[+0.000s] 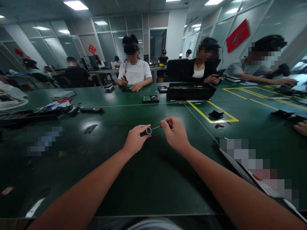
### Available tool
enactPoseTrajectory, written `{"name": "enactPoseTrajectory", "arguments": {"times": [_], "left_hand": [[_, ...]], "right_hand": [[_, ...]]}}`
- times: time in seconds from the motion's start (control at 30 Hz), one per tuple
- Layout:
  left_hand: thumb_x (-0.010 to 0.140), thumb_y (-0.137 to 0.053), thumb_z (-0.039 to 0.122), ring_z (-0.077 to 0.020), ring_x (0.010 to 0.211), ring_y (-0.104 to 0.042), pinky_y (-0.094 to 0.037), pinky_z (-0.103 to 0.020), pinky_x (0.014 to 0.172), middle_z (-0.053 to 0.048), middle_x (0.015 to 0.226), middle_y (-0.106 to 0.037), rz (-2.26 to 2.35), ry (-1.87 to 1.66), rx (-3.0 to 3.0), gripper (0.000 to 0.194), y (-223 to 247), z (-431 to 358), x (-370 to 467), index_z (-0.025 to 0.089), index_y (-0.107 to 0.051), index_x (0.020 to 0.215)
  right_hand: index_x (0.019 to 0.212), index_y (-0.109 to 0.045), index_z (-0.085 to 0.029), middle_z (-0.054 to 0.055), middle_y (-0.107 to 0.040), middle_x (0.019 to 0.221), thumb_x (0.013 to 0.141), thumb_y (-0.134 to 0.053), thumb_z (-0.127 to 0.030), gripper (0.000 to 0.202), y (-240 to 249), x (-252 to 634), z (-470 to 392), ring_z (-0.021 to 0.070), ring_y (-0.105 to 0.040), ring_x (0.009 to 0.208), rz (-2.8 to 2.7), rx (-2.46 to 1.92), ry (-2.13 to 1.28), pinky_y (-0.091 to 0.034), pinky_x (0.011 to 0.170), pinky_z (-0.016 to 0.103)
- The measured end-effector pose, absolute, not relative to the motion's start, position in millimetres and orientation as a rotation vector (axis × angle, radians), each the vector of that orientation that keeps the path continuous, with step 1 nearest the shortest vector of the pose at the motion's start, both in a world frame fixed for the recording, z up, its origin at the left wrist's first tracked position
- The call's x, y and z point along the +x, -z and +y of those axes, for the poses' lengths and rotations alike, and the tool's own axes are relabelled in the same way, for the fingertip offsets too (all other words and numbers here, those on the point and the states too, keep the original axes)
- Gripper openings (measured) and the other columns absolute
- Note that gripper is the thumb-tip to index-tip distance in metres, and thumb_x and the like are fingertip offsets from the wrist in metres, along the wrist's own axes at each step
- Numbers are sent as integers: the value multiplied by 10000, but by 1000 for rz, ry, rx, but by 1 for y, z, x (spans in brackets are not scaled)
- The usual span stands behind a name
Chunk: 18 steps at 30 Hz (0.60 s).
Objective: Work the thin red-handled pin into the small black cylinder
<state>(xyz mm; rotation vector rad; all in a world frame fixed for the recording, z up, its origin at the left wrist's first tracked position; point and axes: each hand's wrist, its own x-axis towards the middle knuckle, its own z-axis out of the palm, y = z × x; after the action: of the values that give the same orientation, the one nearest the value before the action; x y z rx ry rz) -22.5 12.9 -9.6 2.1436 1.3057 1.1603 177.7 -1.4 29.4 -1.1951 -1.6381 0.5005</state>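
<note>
Over the green table my left hand (135,139) is closed round a short black cylinder (148,131), its pale-rimmed round end turned toward me. My right hand (175,132) pinches the red end of a thin screwdriver (156,128). The metal shaft points left and its tip reaches the cylinder's rim. Whether the tip sits inside the cylinder or only beside it I cannot tell. The right fingers hide most of the screwdriver's handle.
A dark tube (91,110) and red-handled scissors (65,100) lie to the left. Farther off are a circuit-board drive (150,99) and a long black tray (191,91). Papers (237,159) lie at right. Co-workers sit across the table; another person's hand (301,127) shows at the right edge.
</note>
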Motion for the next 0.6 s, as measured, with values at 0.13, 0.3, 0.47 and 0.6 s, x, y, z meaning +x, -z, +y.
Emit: {"name": "enactPoseTrajectory", "arguments": {"times": [0.13, 0.3, 0.47, 0.6], "left_hand": [[808, -759, 123, -235, 1169, -632, -469, -460, 1078, -56, 1230, -702, 1322, -1155, 2150, 464, 10, 14, -23, 255, -688, 1247], [807, -766, 128, -235, 1168, -632, -468, -460, 1075, -56, 1228, -706, 1325, -1139, 2164, 464, 10, 13, -21, 246, -686, 1249], [813, -759, 128, -236, 1174, -627, -463, -470, 1078, -57, 1238, -703, 1353, -1139, 2163, 462, 12, 15, -24, 252, -684, 1251], [818, -755, 142, -235, 1186, -621, -459, -476, 1086, -54, 1248, -699, 1365, -1153, 2166, 466, 13, 16, -25, 262, -679, 1262]], "right_hand": [[944, -620, -218, 17, -669, 777, 977, -499, -383, 207, -30, 178, -3, 172, -599, 666, -1692, -1190, -500, -400, 609, 299], [871, -650, -214, 14, -633, 672, 1012, -411, -479, 384, -30, 179, -1, 171, -557, 586, -1671, -1303, -397, -338, 566, 308], [1141, -597, -211, 31, -682, 798, 995, -388, -315, 275, -31, 178, -2, 183, -584, 640, -1707, -1274, -476, -375, 600, 312], [1107, -618, -220, 29, -677, 797, 1000, -393, -336, 274, -32, 179, -1, 192, -604, 682, -1725, -1264, -498, -385, 614, 314]]}}
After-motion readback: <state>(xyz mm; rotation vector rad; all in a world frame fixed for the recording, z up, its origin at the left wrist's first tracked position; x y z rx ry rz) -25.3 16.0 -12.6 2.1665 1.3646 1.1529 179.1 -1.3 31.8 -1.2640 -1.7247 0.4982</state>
